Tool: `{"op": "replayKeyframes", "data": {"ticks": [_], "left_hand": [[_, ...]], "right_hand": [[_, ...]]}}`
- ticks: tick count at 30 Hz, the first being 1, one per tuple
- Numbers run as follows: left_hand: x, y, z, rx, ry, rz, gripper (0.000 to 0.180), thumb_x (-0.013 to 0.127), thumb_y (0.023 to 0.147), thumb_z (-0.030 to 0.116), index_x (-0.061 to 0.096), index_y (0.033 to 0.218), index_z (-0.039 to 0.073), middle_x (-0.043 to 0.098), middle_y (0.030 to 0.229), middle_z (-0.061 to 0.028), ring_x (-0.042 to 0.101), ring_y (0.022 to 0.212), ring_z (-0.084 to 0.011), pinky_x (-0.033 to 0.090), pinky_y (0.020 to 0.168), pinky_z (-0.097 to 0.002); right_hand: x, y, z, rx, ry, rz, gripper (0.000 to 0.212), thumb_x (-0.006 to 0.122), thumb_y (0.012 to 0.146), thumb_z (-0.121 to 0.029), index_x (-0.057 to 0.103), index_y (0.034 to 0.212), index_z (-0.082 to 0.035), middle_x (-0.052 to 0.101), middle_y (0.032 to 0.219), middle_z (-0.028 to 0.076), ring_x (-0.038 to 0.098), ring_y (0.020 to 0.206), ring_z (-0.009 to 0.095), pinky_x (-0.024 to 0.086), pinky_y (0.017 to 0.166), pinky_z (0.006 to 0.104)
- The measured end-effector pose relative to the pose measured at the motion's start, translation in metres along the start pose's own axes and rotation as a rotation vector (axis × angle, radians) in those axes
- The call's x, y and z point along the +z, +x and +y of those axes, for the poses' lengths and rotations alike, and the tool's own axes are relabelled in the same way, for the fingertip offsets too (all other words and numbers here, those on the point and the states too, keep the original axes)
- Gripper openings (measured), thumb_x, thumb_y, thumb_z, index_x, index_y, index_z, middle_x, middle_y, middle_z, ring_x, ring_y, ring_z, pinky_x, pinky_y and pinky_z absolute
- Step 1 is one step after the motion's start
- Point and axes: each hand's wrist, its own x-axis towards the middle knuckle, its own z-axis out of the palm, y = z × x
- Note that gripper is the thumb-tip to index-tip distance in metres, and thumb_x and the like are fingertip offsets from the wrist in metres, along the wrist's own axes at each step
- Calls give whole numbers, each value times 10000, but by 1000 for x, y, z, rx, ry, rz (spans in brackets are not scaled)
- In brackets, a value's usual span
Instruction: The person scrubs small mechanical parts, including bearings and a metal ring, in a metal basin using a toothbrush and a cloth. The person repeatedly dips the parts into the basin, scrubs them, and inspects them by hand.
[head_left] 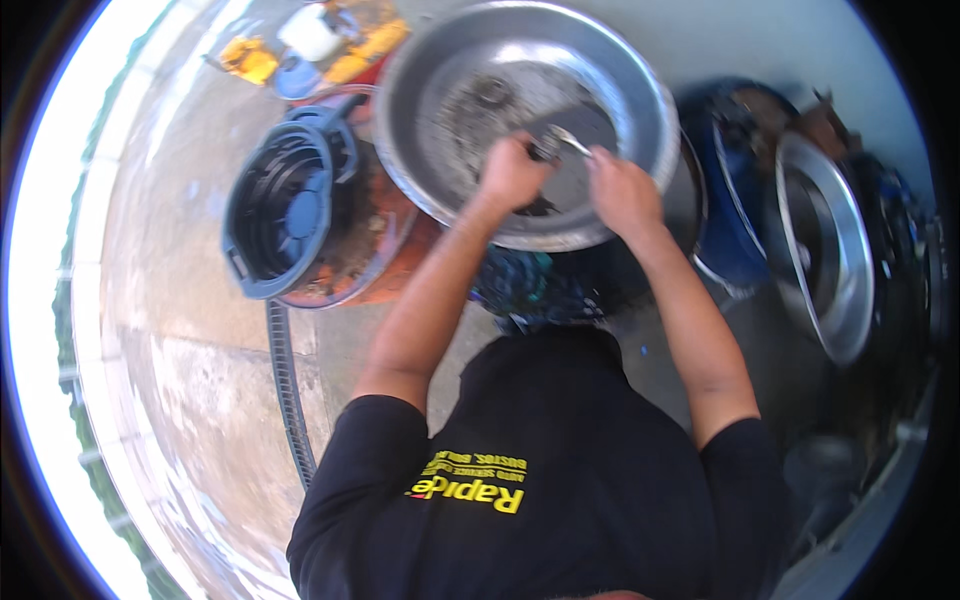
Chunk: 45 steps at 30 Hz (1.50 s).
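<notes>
Both my hands are over a wide round metal basin with dark, dirty liquid in its bottom. Closed fingers of my left hand grip a small dark metal part, whose exact kind I cannot make out. My right hand is closed on a slim shiny metal tool. The tool's rounded end is close to the dark part; whether they touch is unclear. Farther back in the basin lies a small ring-shaped part.
Left of the basin, a grey-blue and black drain pan sits on an orange drum. Yellow and white containers are behind it. On the right are a blue drum and another metal basin, tilted. A floor grate runs at left.
</notes>
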Motion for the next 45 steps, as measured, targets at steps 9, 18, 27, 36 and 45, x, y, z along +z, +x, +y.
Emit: {"op": "replayKeyframes", "data": {"ticks": [9, 18, 27, 36, 45], "left_hand": [[17, 12, -17, 54, -247, -43, 282, 841, 850, -3, 754, 1118, -5, 789, 998, -71, 703, 936, -147, 577, 879, -343], [29, 13, -46, -48, -662, -6, 258, 799, 924, -53, 746, 1175, -23, 771, 1082, -42, 698, 1001, -111, 575, 900, -303], [19, -2, -30, 40, -1232, -156, 466, 490, 1031, 487, 732, 1246, 153, 779, 1235, -68, 635, 1235, -273, 348, 1066, -519], [10, -18, 5, -222, -1401, -125, 822, 425, 1046, 700, 625, 1467, 24, 680, 1447, -114, 506, 1408, -296, 265, 1250, -493], [12, -17, 6, -223, -1469, -110, 922, 423, 1014, 760, 589, 1508, 0, 643, 1513, -112, 440, 1470, -305, 128, 1293, -556]], "right_hand": [[-6, 2, -11, -54, -116, 29, 200, 536, 1123, -280, 628, 1127, -103, 753, 903, 203, 740, 851, 472, 563, 724, 620], [-11, 8, -30, -13, -126, 41, 235, 505, 1138, -277, 654, 1174, -100, 774, 962, 216, 739, 887, 487, 557, 732, 619], [-12, 3, -52, -39, -141, 44, 239, 529, 1126, -303, 677, 1199, -131, 788, 986, 189, 752, 902, 470, 576, 768, 620], [-6, -4, -40, 9, -133, 75, 232, 524, 1132, -307, 638, 1144, -106, 772, 904, 169, 758, 826, 450, 587, 701, 597], [-5, 11, -31, 54, -68, 111, 199, 557, 1125, -290, 636, 1164, -111, 765, 918, 186, 739, 853, 472, 578, 726, 595]]}}
